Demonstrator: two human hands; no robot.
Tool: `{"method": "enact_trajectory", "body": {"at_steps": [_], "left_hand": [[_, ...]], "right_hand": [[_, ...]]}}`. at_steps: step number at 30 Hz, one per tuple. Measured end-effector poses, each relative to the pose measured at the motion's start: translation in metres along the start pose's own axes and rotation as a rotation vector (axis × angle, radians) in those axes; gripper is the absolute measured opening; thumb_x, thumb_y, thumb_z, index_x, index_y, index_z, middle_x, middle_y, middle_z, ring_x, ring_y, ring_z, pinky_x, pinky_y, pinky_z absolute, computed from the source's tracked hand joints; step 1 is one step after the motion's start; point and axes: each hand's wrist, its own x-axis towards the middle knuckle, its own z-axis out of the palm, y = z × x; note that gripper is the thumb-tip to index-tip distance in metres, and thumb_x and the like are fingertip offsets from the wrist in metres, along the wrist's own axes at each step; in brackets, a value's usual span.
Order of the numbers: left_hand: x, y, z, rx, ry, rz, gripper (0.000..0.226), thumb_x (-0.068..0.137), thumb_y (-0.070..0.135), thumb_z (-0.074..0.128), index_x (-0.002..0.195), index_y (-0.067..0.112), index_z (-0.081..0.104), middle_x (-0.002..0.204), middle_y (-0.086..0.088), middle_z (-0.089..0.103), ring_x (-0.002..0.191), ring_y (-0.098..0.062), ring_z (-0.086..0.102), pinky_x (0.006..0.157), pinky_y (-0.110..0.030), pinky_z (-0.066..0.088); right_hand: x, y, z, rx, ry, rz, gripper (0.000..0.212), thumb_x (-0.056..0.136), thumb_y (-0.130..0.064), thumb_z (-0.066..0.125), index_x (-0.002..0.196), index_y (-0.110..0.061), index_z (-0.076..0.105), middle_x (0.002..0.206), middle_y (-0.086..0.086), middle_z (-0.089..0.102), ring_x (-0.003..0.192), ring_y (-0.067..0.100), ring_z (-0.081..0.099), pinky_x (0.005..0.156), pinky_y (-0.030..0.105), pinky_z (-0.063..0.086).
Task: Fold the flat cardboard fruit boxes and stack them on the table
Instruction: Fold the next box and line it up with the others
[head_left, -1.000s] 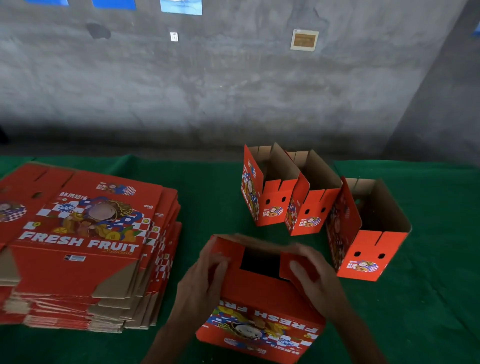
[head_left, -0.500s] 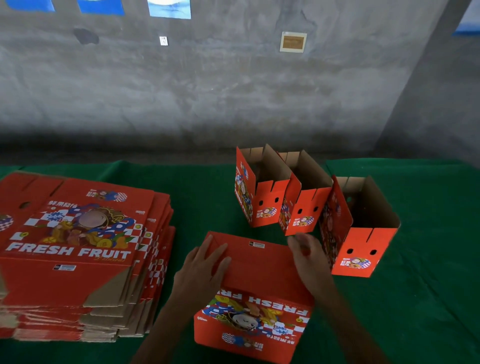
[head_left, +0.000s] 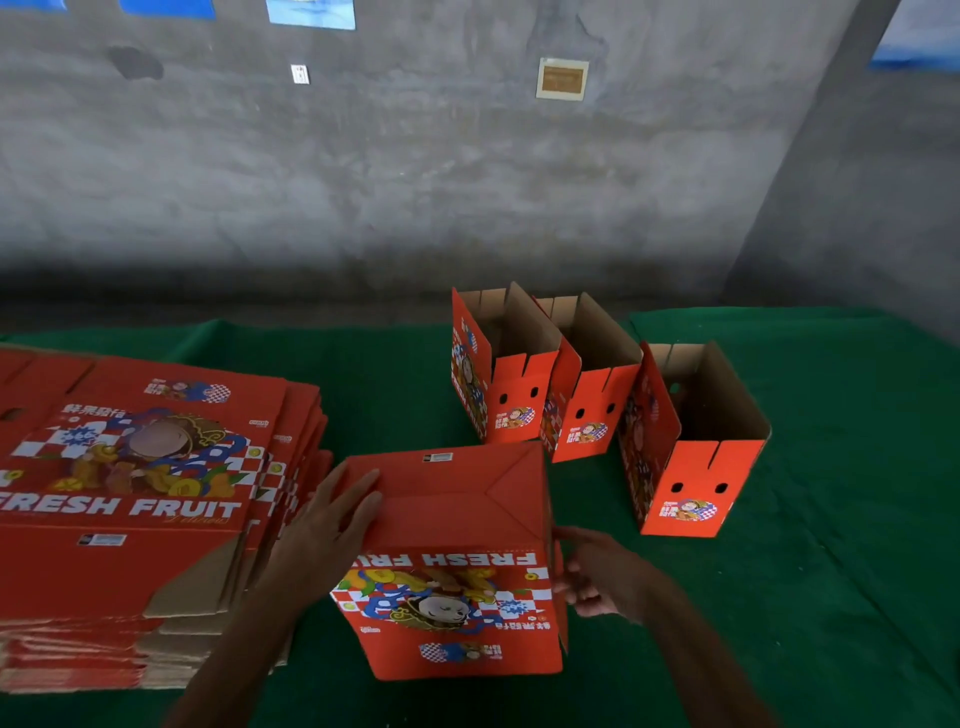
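Note:
A red fruit box (head_left: 457, 525) stands upside down on the green table (head_left: 841, 571), its closed bottom flaps facing up and the "FRESH FRUIT" print inverted toward me. My left hand (head_left: 332, 519) lies flat with straight fingers on the left part of those flaps. My right hand (head_left: 592, 571) sits at the box's right side wall, fingers loosely bent and touching the edge. A thick stack of flat boxes (head_left: 145, 499) lies at the left. Three folded boxes (head_left: 587, 384) stand open-topped at the back right.
A grey concrete wall (head_left: 415, 182) runs behind the table. Green cloth shows bare to the right of the folded boxes and between the stack and the box under my hands.
The bottom flaps, part open a second ago, now lie closed. My right hand has slid off the top to the box's right side. My left hand stays on the flaps.

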Motion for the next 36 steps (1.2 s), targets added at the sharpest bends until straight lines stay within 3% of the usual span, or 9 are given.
{"method": "enact_trajectory", "body": {"at_steps": [5, 8, 11, 14, 17, 20, 22, 27, 36], "left_hand": [[-0.021, -0.023, -0.002, -0.237, 0.144, 0.088, 0.052, 0.093, 0.077, 0.036, 0.141, 0.06, 0.047, 0.162, 0.023, 0.028, 0.149, 0.004, 0.026, 0.119, -0.041, 0.036], [-0.028, -0.029, 0.001, -0.24, 0.217, 0.147, 0.054, 0.098, 0.069, 0.037, 0.148, 0.051, 0.044, 0.164, 0.019, 0.028, 0.151, -0.004, 0.026, 0.122, -0.044, 0.03], [-0.03, -0.016, 0.002, -0.435, 0.266, -0.034, 0.053, 0.102, 0.063, 0.038, 0.152, 0.045, 0.038, 0.164, 0.016, 0.026, 0.152, -0.007, 0.023, 0.125, -0.049, 0.024], [-0.024, 0.002, -0.002, -0.769, 0.349, -0.103, 0.061, 0.099, 0.067, 0.036, 0.151, 0.037, 0.043, 0.157, 0.015, 0.042, 0.147, -0.007, 0.037, 0.122, -0.05, 0.032], [-0.009, 0.02, 0.003, -0.914, 0.265, -0.088, 0.055, 0.102, 0.068, 0.028, 0.15, 0.046, 0.042, 0.152, 0.023, 0.043, 0.145, -0.01, 0.041, 0.115, -0.054, 0.041], [0.008, 0.034, 0.022, -1.111, 0.154, -0.19, 0.053, 0.101, 0.066, 0.026, 0.151, 0.052, 0.036, 0.149, 0.012, 0.051, 0.131, -0.014, 0.056, 0.086, -0.039, 0.061], [0.018, 0.032, 0.04, -1.084, 0.144, -0.233, 0.049, 0.103, 0.063, 0.02, 0.148, 0.055, 0.038, 0.146, 0.01, 0.054, 0.12, -0.002, 0.061, 0.079, -0.024, 0.059], [0.054, 0.02, 0.067, -0.999, 0.153, -0.192, 0.036, 0.107, 0.058, 0.014, 0.133, 0.067, 0.038, 0.144, 0.012, 0.053, 0.133, -0.007, 0.053, 0.104, -0.027, 0.05], [0.173, 0.003, 0.054, -0.795, -0.008, -0.087, 0.066, 0.1, 0.057, 0.028, 0.162, 0.04, 0.012, 0.158, -0.007, 0.041, 0.14, -0.026, 0.049, 0.113, -0.056, 0.043]], "right_hand": [[-0.002, -0.016, 0.002, 0.019, -0.113, 0.003, 0.058, 0.102, -0.009, 0.038, 0.152, -0.038, 0.042, 0.075, 0.005, 0.068, 0.062, 0.015, 0.063, 0.061, 0.029, 0.054], [-0.007, -0.041, 0.006, -0.094, -0.019, -0.101, 0.067, 0.1, -0.004, 0.046, 0.157, -0.037, 0.034, 0.085, 0.014, 0.076, 0.068, 0.024, 0.072, 0.066, 0.035, 0.061], [-0.014, -0.064, 0.017, -0.129, 0.028, -0.297, 0.062, 0.103, -0.006, 0.048, 0.152, -0.042, 0.036, 0.086, 0.011, 0.079, 0.071, 0.025, 0.076, 0.068, 0.034, 0.063], [-0.02, -0.067, 0.05, -0.408, 0.041, -0.606, 0.062, 0.102, -0.017, 0.05, 0.143, -0.062, 0.04, 0.121, -0.004, 0.067, 0.094, 0.01, 0.073, 0.081, 0.021, 0.059], [0.002, -0.054, 0.096, -0.855, 0.209, -0.804, 0.065, 0.099, -0.014, 0.053, 0.147, -0.056, 0.039, 0.153, 0.002, 0.032, 0.135, 0.021, 0.048, 0.11, 0.033, 0.047], [0.034, -0.043, 0.135, -1.151, 0.331, -0.741, 0.069, 0.097, -0.016, 0.05, 0.155, -0.048, 0.03, 0.161, 0.017, 0.015, 0.143, 0.035, 0.034, 0.111, 0.038, 0.044], [0.058, -0.032, 0.151, -1.189, 0.307, -0.644, 0.072, 0.1, -0.022, 0.048, 0.159, -0.048, 0.017, 0.16, 0.021, 0.014, 0.143, 0.037, 0.034, 0.11, 0.039, 0.046], [0.11, -0.006, 0.166, -1.122, 0.255, -0.566, 0.078, 0.103, -0.029, 0.048, 0.16, -0.049, -0.002, 0.166, 0.021, 0.0, 0.151, 0.035, 0.024, 0.115, 0.035, 0.043], [0.212, -0.071, 0.138, -1.0, 0.37, -0.542, 0.078, 0.1, -0.028, 0.059, 0.161, -0.046, 0.014, 0.166, 0.022, -0.01, 0.152, 0.038, 0.023, 0.116, 0.04, 0.043]]}}
